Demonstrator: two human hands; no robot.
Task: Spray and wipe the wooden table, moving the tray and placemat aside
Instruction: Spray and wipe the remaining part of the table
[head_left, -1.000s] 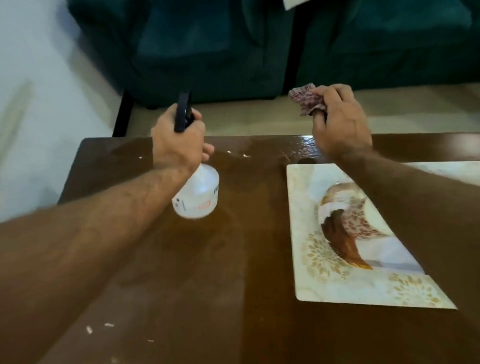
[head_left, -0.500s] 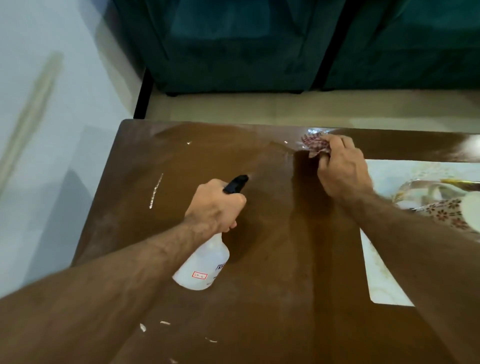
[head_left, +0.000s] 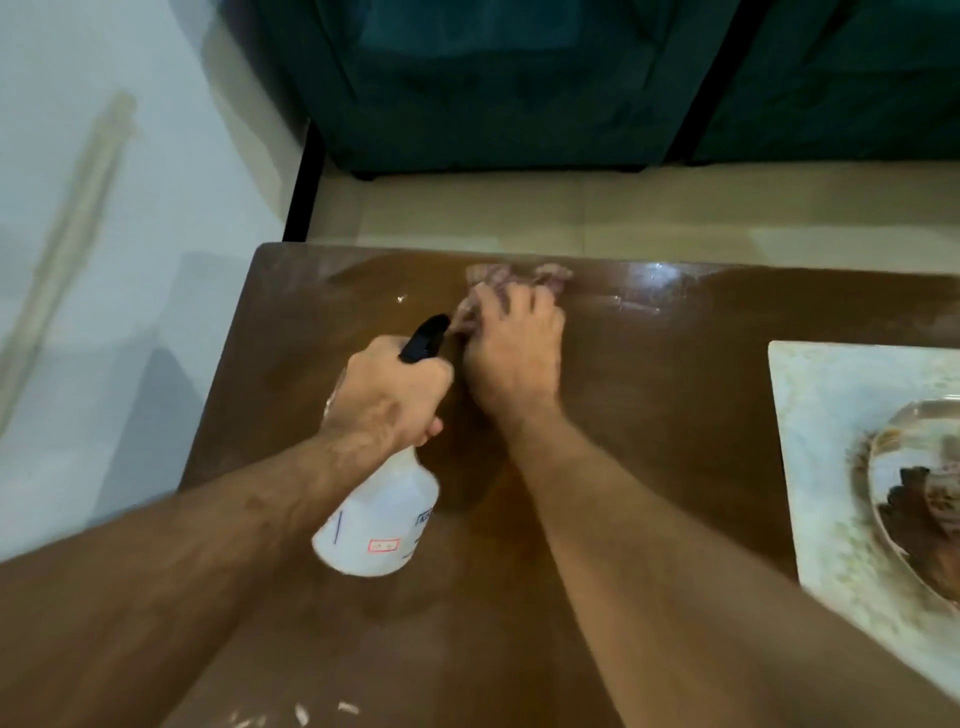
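Head view: right hand (head_left: 511, 358) pressing a blurred patterned cloth (head_left: 514, 275) flat near the far edge of the wooden table (head_left: 675, 415), fingers spread over it; left hand (head_left: 389, 400) clamped round the neck of a white spray bottle (head_left: 379, 519) with black nozzle, tilted above the tabletop; placemat (head_left: 810, 467) at the right, bare glossy wood between; pale floor (head_left: 571, 213) and teal sofa (head_left: 493, 83) beyond; white crumbs (head_left: 301, 714) at the near edge; bottle label too blurred to read.
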